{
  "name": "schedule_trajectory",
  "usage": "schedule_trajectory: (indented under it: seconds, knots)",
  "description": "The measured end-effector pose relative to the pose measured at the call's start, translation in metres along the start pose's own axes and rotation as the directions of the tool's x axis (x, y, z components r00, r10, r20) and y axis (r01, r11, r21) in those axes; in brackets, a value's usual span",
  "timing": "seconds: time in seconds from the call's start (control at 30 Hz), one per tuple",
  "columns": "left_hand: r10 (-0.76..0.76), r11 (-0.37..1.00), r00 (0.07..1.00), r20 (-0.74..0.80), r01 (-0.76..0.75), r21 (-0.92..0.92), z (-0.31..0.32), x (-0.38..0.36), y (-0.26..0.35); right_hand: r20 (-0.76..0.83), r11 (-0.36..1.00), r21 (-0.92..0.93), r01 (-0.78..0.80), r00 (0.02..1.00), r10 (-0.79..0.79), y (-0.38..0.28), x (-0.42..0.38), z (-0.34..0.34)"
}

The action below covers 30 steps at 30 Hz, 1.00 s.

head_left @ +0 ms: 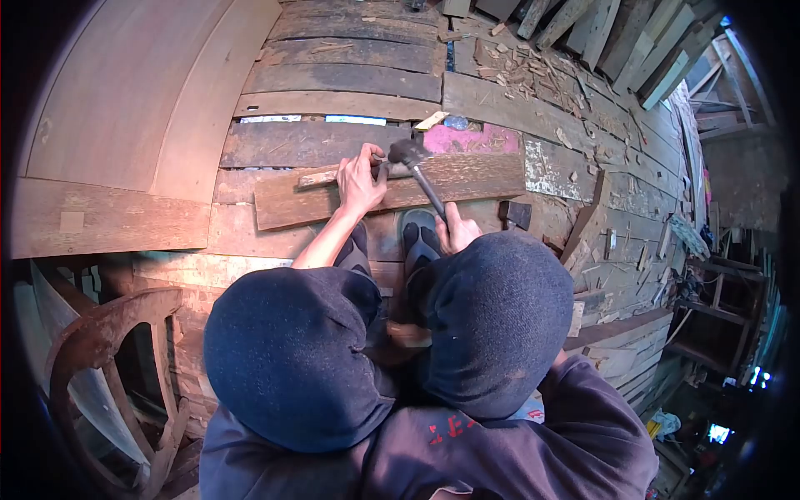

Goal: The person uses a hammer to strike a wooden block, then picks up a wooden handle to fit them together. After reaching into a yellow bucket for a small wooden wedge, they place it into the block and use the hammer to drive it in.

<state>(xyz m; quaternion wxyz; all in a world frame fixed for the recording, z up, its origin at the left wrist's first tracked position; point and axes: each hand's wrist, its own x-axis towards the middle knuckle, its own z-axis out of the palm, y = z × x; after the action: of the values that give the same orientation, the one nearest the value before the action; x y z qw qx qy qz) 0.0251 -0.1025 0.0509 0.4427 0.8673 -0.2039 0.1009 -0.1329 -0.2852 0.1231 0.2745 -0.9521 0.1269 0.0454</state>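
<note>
My right hand (458, 229) is wrapped around the handle of a hammer (430, 192), between my knees. The hammer's dark head is up against the fingertips of my left hand (360, 179). Those fingers are closed in a pinch over a narrow wooden strip (315, 177); a small dark thing shows at them, too hidden to name. Under the strip lies a thick wooden plank (475, 182), crosswise on the floor in front of my feet. A dark block (515, 214) sits just off the plank's near edge, right of my right hand.
Wood chips (533, 75) litter the plank floor (342, 54). A large wooden panel (125, 100) stands at left, above a curved wooden frame (108, 350). Boards (617, 42) lean at the upper right. A pink patch (492, 139) lies beyond the plank.
</note>
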Motion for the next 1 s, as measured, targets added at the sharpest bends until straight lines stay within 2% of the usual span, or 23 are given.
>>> schedule_trajectory:
  seconds: [0.13,0.23,0.33,0.43,0.53,0.63,0.73,0.83,0.87,0.93,1.0]
  knots:
    - [0.004,1.0,1.0,-0.003,-0.004,-0.001,0.001,0.003,0.0,0.017,0.997,0.036,-0.061,0.998,0.06,-0.001,0.0,-0.002]
    - [0.001,1.0,1.0,-0.01,-0.001,0.009,0.002,0.001,-0.003,-0.003,1.0,-0.004,0.014,1.0,-0.014,-0.001,-0.001,-0.002]
    - [-0.016,1.0,1.0,0.02,0.016,0.023,0.001,0.003,0.0,0.042,0.999,0.03,-0.03,0.999,0.028,-0.003,0.003,-0.008]
    - [-0.038,0.999,0.999,0.027,0.037,0.017,-0.001,0.001,-0.001,-0.031,0.998,0.028,-0.053,0.998,0.054,-0.004,-0.003,0.002]
    - [-0.03,1.0,0.999,0.025,0.029,0.011,0.001,0.003,0.0,0.027,1.0,-0.003,-0.009,1.0,0.009,0.001,0.004,-0.002]
    - [-0.008,1.0,1.0,0.028,0.007,0.019,-0.001,0.001,-0.002,-0.01,0.996,0.076,-0.044,0.999,0.045,-0.001,0.001,-0.005]
    - [0.035,0.999,0.997,0.075,-0.037,0.031,-0.004,-0.001,-0.006,-0.041,0.99,0.093,-0.106,0.993,0.11,-0.004,-0.003,-0.009]
    - [0.158,0.987,0.983,0.093,-0.158,-0.007,-0.011,-0.003,-0.007,0.039,0.975,0.103,-0.199,0.98,0.196,-0.003,-0.004,-0.015]
    - [0.177,0.984,0.978,0.112,-0.176,-0.013,-0.014,-0.002,-0.007,0.03,0.974,0.113,-0.195,0.981,0.193,-0.001,-0.004,-0.016]
    - [0.209,0.978,0.966,0.151,-0.208,-0.023,-0.022,-0.001,-0.007,0.051,0.953,0.095,-0.289,0.957,0.285,-0.002,-0.006,-0.014]
    - [0.128,0.991,0.956,0.263,-0.131,-0.007,-0.028,0.003,-0.007,0.11,0.93,0.103,-0.351,0.934,0.34,-0.006,-0.008,-0.019]
